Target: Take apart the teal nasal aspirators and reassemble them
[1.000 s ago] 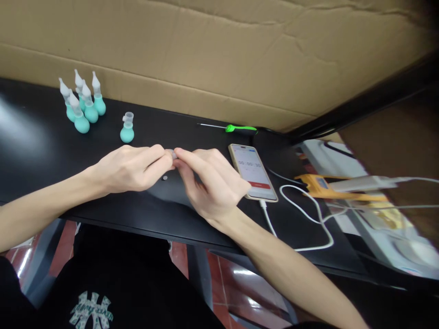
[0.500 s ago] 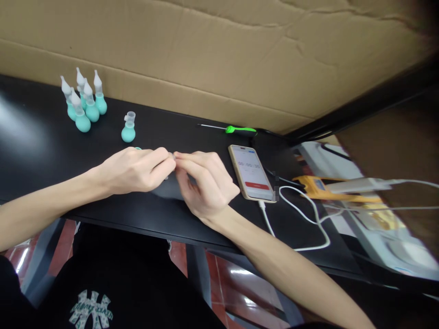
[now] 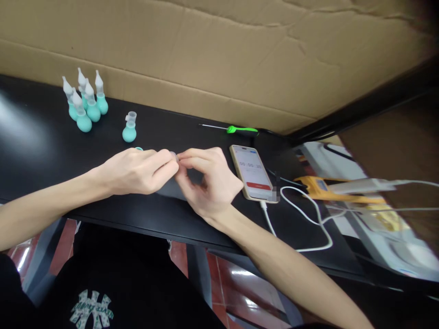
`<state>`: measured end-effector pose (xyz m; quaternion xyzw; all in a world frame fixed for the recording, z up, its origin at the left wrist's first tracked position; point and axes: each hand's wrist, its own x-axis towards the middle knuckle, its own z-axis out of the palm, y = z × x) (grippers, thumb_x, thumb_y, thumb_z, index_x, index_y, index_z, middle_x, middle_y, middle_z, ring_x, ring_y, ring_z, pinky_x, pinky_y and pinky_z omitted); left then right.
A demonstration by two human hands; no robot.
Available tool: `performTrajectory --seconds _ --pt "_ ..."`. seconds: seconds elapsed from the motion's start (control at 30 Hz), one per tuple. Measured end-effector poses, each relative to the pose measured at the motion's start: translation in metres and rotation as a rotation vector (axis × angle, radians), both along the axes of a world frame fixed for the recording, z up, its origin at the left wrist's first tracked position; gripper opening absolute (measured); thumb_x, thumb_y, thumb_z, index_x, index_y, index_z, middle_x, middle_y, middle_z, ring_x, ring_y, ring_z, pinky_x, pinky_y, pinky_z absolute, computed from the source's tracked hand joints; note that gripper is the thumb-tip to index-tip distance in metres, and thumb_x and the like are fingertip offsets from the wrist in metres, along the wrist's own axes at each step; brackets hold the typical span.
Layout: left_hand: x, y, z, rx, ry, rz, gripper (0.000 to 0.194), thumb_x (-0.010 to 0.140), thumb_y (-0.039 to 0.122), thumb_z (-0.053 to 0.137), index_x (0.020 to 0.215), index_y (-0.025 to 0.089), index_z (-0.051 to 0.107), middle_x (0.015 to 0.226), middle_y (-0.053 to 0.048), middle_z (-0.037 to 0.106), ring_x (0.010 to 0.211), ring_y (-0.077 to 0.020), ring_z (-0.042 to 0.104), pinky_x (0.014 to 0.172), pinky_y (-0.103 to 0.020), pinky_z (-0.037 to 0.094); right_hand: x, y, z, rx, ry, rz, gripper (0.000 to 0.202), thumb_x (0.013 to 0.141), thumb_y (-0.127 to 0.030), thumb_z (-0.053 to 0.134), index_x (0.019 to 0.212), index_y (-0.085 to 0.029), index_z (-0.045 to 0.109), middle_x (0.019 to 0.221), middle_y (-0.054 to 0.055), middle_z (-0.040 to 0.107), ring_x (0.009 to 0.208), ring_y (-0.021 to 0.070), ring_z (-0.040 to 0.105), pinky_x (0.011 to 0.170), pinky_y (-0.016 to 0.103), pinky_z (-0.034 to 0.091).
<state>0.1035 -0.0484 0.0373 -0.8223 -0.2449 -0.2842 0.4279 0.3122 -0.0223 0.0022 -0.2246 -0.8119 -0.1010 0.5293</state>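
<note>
Head view: left hand (image 3: 142, 171) has its fingers closed around a small translucent piece (image 3: 174, 156), with a bit of teal edge (image 3: 139, 148) poking out above the knuckles. Right hand (image 3: 211, 185) is right at the other end of that piece, fingertips bunched up there, but honestly can't tell if they're clamped on it or just touching. Compared with half a second ago, the right hand's thumb and index make a wider loop, and the little grey disc that was peeking out below the hands is out of sight now.

Rest of the table (image 3: 144, 212) looks the same: five teal squeeze bulbs with white tips (image 3: 84, 122) bunched upright, one open-topped bulb (image 3: 129, 132) on its own, green-handled screwdriver (image 3: 240, 130), and a phone (image 3: 254, 171) on a white cable (image 3: 269, 221).
</note>
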Motion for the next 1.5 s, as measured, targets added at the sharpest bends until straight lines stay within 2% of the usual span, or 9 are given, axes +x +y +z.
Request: performTrajectory --seconds 0.33,0.57,0.73,0.87,1.0,1.13,1.23,1.33,1.5 --pt "-0.003 0.003 -0.003 -0.048 0.015 -0.089 0.021 0.103 0.004 0.059 0.085 0.015 0.062 0.075 0.004 0.061 0.062 -0.0084 0.061 0.053 -0.022 0.049 0.001 0.008 0.008 -0.199 0.027 0.227 0.017 0.093 -0.01 0.067 0.099 -0.026 0.063 0.087 0.002 0.073 0.069 0.0172 0.064 0.064 0.035 0.056" --pt "-0.005 0.003 -0.002 -0.106 0.024 -0.155 0.022 0.105 0.007 0.058 0.086 0.015 0.063 0.077 0.002 0.059 0.063 -0.0094 0.059 0.056 -0.023 0.05 0.005 0.011 0.011 -0.27 -0.011 0.322 0.019 0.088 -0.009 0.064 0.094 -0.026 0.059 0.085 0.001 0.067 0.071 0.0173 0.061 0.063 0.034 0.05" --pt "-0.005 0.004 -0.003 -0.07 0.09 -0.102 0.025 0.106 0.007 0.055 0.085 0.017 0.062 0.072 0.004 0.054 0.063 -0.0095 0.059 0.058 -0.022 0.053 0.003 0.01 0.011 -0.263 -0.04 0.33 0.022 0.087 -0.005 0.061 0.092 -0.026 0.054 0.084 0.0 0.064 0.075 0.0178 0.063 0.064 0.033 0.048" --pt "-0.004 0.004 -0.003 -0.085 0.076 -0.105 0.023 0.105 0.006 0.056 0.085 0.016 0.062 0.074 0.003 0.057 0.064 -0.0089 0.06 0.059 -0.021 0.054 0.004 0.009 0.013 -0.273 -0.056 0.339 0.023 0.087 -0.005 0.061 0.091 -0.026 0.053 0.084 0.0 0.063 0.073 0.0167 0.06 0.063 0.033 0.047" --pt "-0.004 0.004 -0.003 -0.107 0.035 -0.092 0.024 0.107 0.007 0.054 0.086 0.016 0.061 0.073 0.004 0.057 0.062 -0.008 0.06 0.054 -0.02 0.052 0.005 0.009 0.013 -0.432 0.001 0.355 0.02 0.087 -0.007 0.062 0.094 -0.025 0.058 0.084 -0.001 0.061 0.071 0.0151 0.057 0.063 0.031 0.048" --pt "-0.005 0.006 -0.003 -0.146 -0.056 -0.066 0.025 0.112 0.013 0.05 0.089 0.017 0.059 0.07 0.005 0.055 0.059 -0.0063 0.058 0.052 -0.019 0.048 0.004 0.009 0.012 -0.576 0.064 0.31 0.017 0.094 -0.014 0.065 0.106 -0.024 0.07 0.091 0.002 0.068 0.078 0.0176 0.064 0.07 0.035 0.056" --pt "-0.007 0.006 -0.005 -0.221 -0.141 -0.063 0.023 0.114 0.018 0.05 0.094 0.016 0.059 0.076 0.005 0.058 0.062 -0.0045 0.061 0.06 -0.017 0.053 0.002 0.008 0.01 -0.478 0.101 0.229 0.015 0.099 -0.019 0.068 0.108 -0.024 0.078 0.095 0.005 0.076 0.082 0.0196 0.07 0.075 0.039 0.06" --pt "-0.008 0.006 -0.006 -0.274 -0.173 -0.083 0.02 0.115 0.022 0.052 0.098 0.016 0.061 0.081 0.004 0.061 0.067 -0.0053 0.063 0.068 -0.019 0.058 0.0 0.005 0.007 -0.337 0.13 0.135 0.016 0.1 -0.02 0.07 0.108 -0.027 0.083 0.092 0.004 0.079 0.08 0.0204 0.073 0.072 0.04 0.061" --pt "-0.005 0.005 -0.006 -0.264 -0.22 -0.095 0.016 0.113 0.024 0.058 0.1 0.017 0.061 0.08 0.004 0.061 0.066 -0.0055 0.063 0.062 -0.017 0.054 -0.002 0.0 0.006 -0.257 0.181 0.116 0.02 0.098 -0.014 0.073 0.105 -0.029 0.083 0.089 0.004 0.081 0.075 0.0207 0.073 0.068 0.04 0.06"
